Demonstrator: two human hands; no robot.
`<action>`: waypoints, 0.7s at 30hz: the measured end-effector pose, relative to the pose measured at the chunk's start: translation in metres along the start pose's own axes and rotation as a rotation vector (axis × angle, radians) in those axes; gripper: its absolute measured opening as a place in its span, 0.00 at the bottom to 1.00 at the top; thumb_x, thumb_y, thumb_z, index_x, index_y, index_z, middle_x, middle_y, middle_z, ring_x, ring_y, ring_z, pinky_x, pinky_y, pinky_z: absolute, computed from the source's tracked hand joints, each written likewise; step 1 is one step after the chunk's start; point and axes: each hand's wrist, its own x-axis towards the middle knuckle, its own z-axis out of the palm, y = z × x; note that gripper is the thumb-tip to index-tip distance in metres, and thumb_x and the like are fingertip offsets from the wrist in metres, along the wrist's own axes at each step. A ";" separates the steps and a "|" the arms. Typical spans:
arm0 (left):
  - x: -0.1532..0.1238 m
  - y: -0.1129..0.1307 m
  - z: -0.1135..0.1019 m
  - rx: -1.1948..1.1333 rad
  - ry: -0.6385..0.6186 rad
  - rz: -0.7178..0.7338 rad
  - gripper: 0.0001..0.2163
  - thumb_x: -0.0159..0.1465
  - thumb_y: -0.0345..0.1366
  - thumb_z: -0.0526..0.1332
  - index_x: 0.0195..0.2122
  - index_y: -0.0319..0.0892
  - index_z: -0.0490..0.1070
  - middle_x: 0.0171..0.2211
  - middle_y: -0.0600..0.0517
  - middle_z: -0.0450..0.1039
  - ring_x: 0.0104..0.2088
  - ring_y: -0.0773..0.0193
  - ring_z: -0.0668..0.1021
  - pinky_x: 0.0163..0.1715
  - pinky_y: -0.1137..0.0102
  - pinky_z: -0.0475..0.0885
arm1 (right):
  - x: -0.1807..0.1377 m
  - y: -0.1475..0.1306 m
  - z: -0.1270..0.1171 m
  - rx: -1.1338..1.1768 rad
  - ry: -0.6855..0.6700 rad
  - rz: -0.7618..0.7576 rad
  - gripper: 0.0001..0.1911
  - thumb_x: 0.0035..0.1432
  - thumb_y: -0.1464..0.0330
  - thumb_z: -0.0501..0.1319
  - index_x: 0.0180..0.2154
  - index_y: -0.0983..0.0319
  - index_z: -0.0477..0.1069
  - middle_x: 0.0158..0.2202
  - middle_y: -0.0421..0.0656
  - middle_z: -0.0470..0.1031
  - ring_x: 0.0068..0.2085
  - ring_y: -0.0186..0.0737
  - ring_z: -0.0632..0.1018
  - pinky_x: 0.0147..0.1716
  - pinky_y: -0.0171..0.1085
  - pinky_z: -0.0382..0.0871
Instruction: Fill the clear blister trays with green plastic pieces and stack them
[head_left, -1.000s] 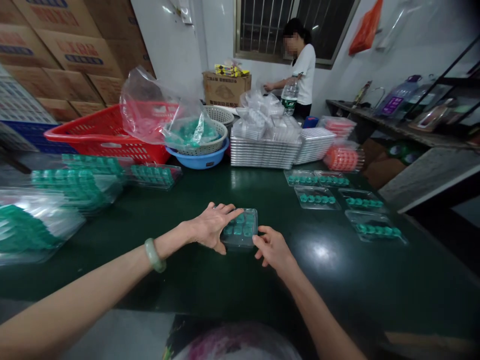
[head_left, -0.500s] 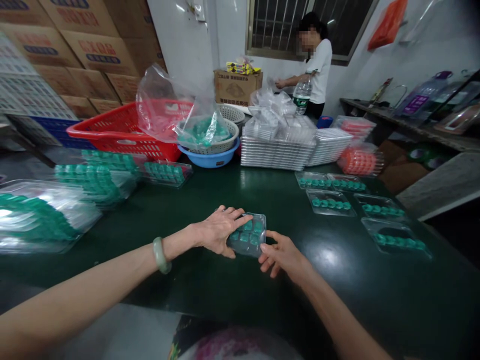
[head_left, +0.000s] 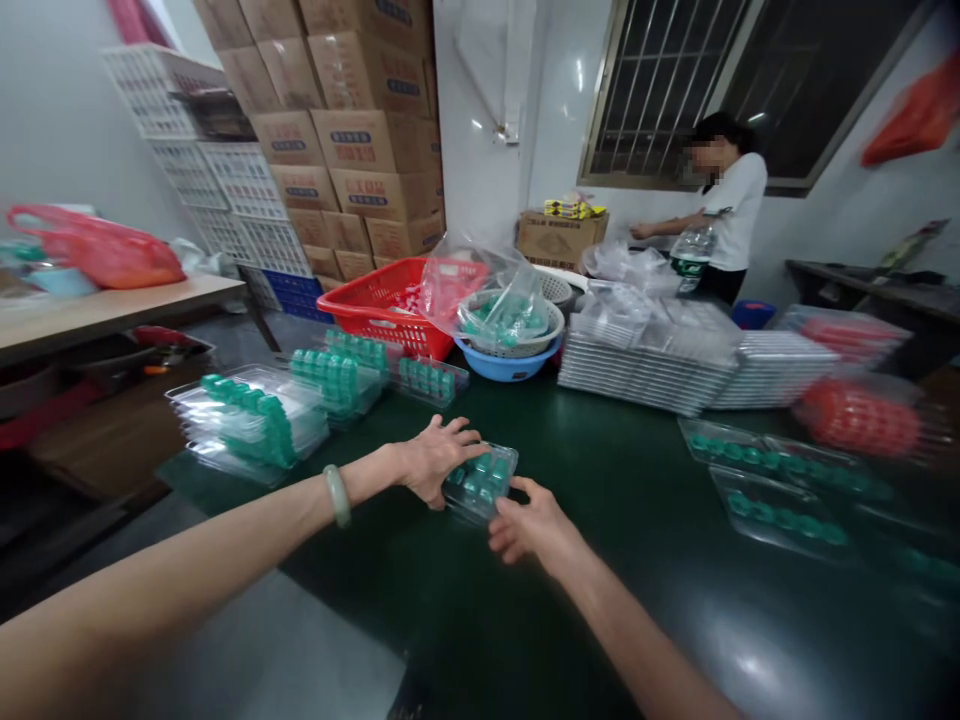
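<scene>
Dark-green tabletop (head_left: pixel 450 600) looks mid-job: green-filled tray stacks (head_left: pixel 259 415) by left edge seemingly done, loose filled trays (head_left: pixel 780 515) toward right edge unstacked, clear plastic tray (head_left: pixel 486 482) over the middle, left hand's (head_left: pixel 429 460) grip clasping its left end, right hand's (head_left: pixel 536 525) pinching its right edge.

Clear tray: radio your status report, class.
Left hand over left side of clear tray; right hand at right edge. Green pieces inside. Nothing visibly blocking hands.

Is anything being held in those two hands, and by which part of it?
A clear tray. The left hand holds it across its left side; the right hand is at its right edge, though whether it grips there is unclear.
</scene>
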 end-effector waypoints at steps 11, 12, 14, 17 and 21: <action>-0.036 -0.066 0.013 0.125 0.031 -0.398 0.47 0.40 0.26 0.61 0.62 0.44 0.42 0.63 0.38 0.41 0.60 0.38 0.46 0.49 0.42 0.50 | 0.088 -0.020 0.071 0.058 -0.100 -0.015 0.32 0.58 0.65 0.56 0.57 0.68 0.42 0.18 0.38 0.69 0.19 0.39 0.76 0.15 0.33 0.70; -0.037 -0.068 0.014 0.135 0.049 -0.431 0.46 0.40 0.25 0.61 0.62 0.44 0.42 0.63 0.37 0.41 0.60 0.38 0.45 0.49 0.42 0.50 | 0.094 -0.022 0.075 0.057 -0.105 -0.015 0.32 0.58 0.65 0.56 0.57 0.68 0.42 0.18 0.38 0.69 0.19 0.39 0.76 0.15 0.33 0.70; -0.040 -0.069 0.017 0.141 0.085 -0.471 0.45 0.42 0.25 0.60 0.62 0.43 0.41 0.63 0.37 0.40 0.61 0.39 0.45 0.50 0.43 0.50 | 0.103 -0.024 0.081 0.053 -0.117 -0.017 0.32 0.58 0.64 0.56 0.57 0.68 0.42 0.18 0.37 0.69 0.19 0.38 0.75 0.16 0.34 0.70; -0.047 -0.066 0.021 0.131 0.144 -0.441 0.42 0.44 0.24 0.58 0.62 0.45 0.43 0.63 0.39 0.42 0.61 0.43 0.49 0.51 0.49 0.54 | 0.111 -0.027 0.093 0.047 -0.133 -0.028 0.31 0.59 0.65 0.55 0.56 0.69 0.41 0.19 0.37 0.69 0.19 0.36 0.75 0.17 0.34 0.71; -0.056 -0.071 0.023 0.090 0.184 -0.405 0.36 0.48 0.24 0.54 0.61 0.44 0.49 0.61 0.39 0.50 0.59 0.47 0.56 0.49 0.55 0.59 | 0.102 -0.031 0.096 0.004 -0.129 -0.068 0.27 0.60 0.67 0.53 0.56 0.71 0.45 0.21 0.40 0.71 0.22 0.35 0.76 0.22 0.36 0.72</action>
